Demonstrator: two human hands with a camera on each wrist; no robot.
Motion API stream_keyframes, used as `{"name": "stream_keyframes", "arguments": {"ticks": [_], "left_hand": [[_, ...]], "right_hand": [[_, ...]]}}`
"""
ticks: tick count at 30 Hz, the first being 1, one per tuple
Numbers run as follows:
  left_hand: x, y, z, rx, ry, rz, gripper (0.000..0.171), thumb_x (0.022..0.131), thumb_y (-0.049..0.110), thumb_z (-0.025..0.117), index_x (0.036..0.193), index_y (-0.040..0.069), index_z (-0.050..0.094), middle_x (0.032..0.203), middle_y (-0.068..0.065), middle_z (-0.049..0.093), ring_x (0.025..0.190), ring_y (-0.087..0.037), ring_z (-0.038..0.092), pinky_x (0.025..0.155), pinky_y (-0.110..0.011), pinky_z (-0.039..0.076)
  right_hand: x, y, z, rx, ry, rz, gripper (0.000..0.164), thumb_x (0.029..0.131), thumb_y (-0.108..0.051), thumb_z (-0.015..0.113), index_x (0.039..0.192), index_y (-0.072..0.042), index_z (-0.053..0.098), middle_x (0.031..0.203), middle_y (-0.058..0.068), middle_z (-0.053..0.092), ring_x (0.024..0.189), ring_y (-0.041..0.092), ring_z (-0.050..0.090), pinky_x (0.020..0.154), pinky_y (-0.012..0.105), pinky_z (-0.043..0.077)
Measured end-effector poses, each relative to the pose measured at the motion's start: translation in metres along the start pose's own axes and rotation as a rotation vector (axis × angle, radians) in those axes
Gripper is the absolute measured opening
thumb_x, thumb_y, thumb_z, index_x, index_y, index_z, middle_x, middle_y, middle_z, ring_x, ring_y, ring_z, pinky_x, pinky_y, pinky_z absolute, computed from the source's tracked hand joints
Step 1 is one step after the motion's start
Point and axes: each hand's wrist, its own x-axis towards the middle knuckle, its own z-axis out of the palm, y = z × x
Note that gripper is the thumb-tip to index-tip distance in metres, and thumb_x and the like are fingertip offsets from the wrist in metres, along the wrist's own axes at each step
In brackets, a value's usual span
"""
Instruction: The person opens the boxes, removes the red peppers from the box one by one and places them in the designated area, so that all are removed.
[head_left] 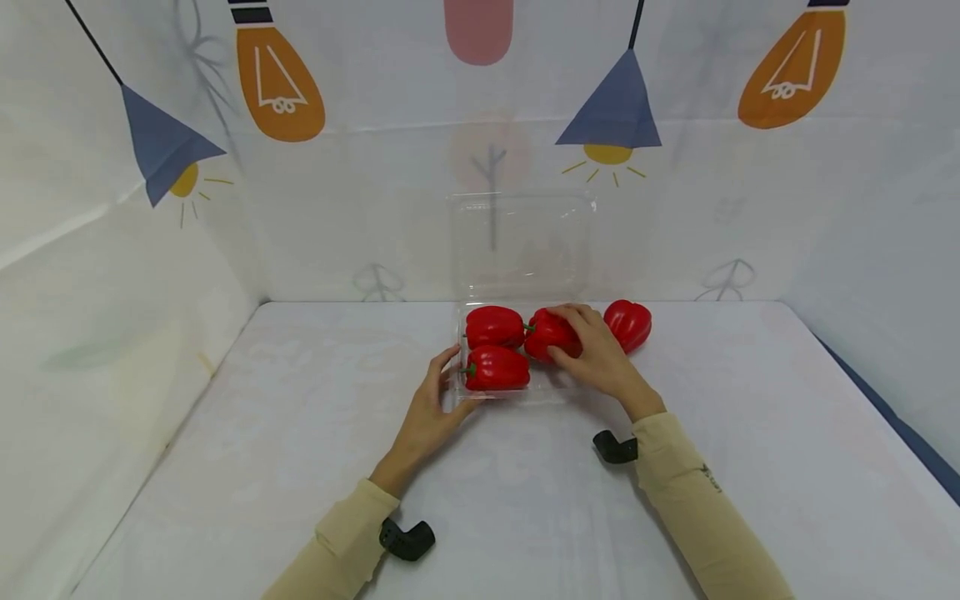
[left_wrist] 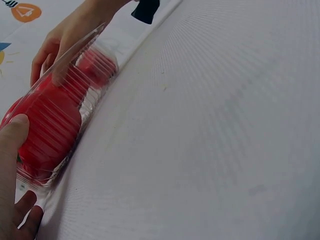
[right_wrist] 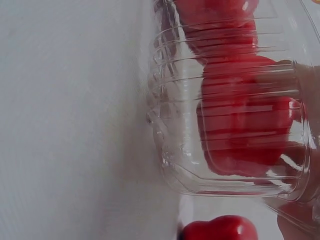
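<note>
A clear plastic clamshell box (head_left: 558, 395) stands at the table's back edge, its transparent lid (head_left: 525, 250) raised behind it. Two red bell peppers lie in its left half, one at the back (head_left: 493, 326) and one in front (head_left: 497, 369). My right hand (head_left: 606, 360) grips a third bell pepper (head_left: 546, 337) inside the box, to the right of those two. At the box's front left corner, my left hand (head_left: 429, 418) holds it, thumb on the front wall and fingers along the left side. The left wrist view shows that thumb (left_wrist: 14, 134) against the plastic.
Another red bell pepper (head_left: 628, 325) lies outside, just right of the box. A white cloth covers the table (head_left: 300, 400). Behind stands a white curtain (head_left: 360, 192) printed with lamps and bulbs. Black wrist-mounted pieces (head_left: 408, 540) jut from both sleeves.
</note>
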Motion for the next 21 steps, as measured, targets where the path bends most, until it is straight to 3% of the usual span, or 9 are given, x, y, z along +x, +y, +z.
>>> {"name": "stream_keyframes", "arguments": {"ticks": [2, 9, 21], "left_hand": [[0.0, 0.0, 0.0, -0.001, -0.002, 0.005, 0.076, 0.081, 0.011, 0.073, 0.143, 0.002, 0.03, 0.149, -0.017, 0.036, 0.128, -0.041, 0.047, 0.103, -0.054, 0.041], [0.004, -0.039, 0.009, 0.004, 0.012, 0.018, 0.079, 0.081, 0.02, 0.075, 0.145, 0.015, 0.029, 0.15, -0.006, 0.037, 0.128, -0.034, 0.049, 0.104, -0.05, 0.043], [0.004, -0.04, 0.01, 0.021, 0.006, -0.015, 0.077, 0.082, 0.025, 0.074, 0.144, 0.016, 0.03, 0.147, -0.001, 0.037, 0.129, -0.025, 0.05, 0.104, -0.043, 0.044]], "right_hand": [[-0.001, -0.001, -0.001, 0.006, 0.005, -0.004, 0.059, 0.084, -0.021, 0.069, 0.138, -0.019, 0.043, 0.138, 0.012, 0.042, 0.126, 0.03, 0.042, 0.093, 0.053, 0.05], [-0.003, -0.005, -0.005, 0.052, 0.057, -0.022, 0.061, 0.083, -0.02, 0.07, 0.137, -0.018, 0.043, 0.136, 0.009, 0.044, 0.124, 0.027, 0.043, 0.093, 0.051, 0.051], [-0.004, -0.007, -0.019, 0.121, 0.153, -0.019, 0.062, 0.084, -0.02, 0.07, 0.138, -0.016, 0.041, 0.135, 0.008, 0.045, 0.119, 0.025, 0.047, 0.09, 0.049, 0.052]]}}
